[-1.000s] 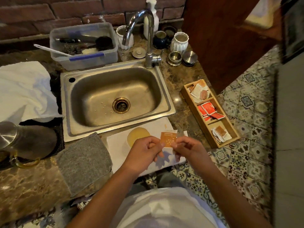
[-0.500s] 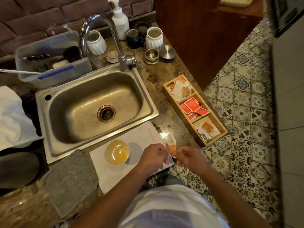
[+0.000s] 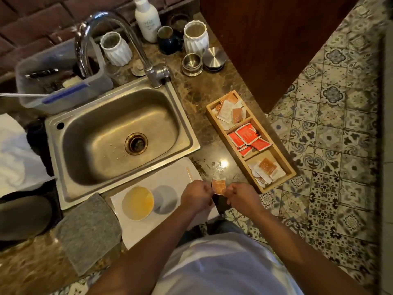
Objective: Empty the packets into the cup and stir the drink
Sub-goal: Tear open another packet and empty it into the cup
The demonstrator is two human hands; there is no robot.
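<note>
I see the tabletop [image 3: 200, 99], dark mottled stone, running from the upper middle of the frame down to the lower left. Set into it at centre left is the steel sink [image 3: 119, 133], with the curved tap [image 3: 119, 39] rising behind it. At upper left sits a clear plastic tub [image 3: 59, 81] of utensils. A white cloth [image 3: 17, 158] lies at the left edge, and a grey mat [image 3: 89, 233] lies at lower left, just beside the sink's near corner. A white sheet [image 3: 170, 175] covers the tabletop below the sink.

Right of centre I see a wooden tray [image 3: 274, 184] with three compartments: pale and orange sachets in the far one, red sachets [image 3: 246, 137] in the middle one, pale and orange ones in the near one.

On the white sheet, lower centre, stands the cup [image 3: 137, 203], holding yellowish liquid. A thin orange stick [image 3: 189, 174] lies on the sheet's far right part.

My left hand [image 3: 196, 196] and right hand [image 3: 242, 196] meet just right of the cup. Each grip is narrow, pinching a side of the orange packet [image 3: 219, 186], which is upright between them, above the tabletop's edge, near the tray's near end. Its top edge looks ragged; I cannot tell whether it is fully torn.
</note>
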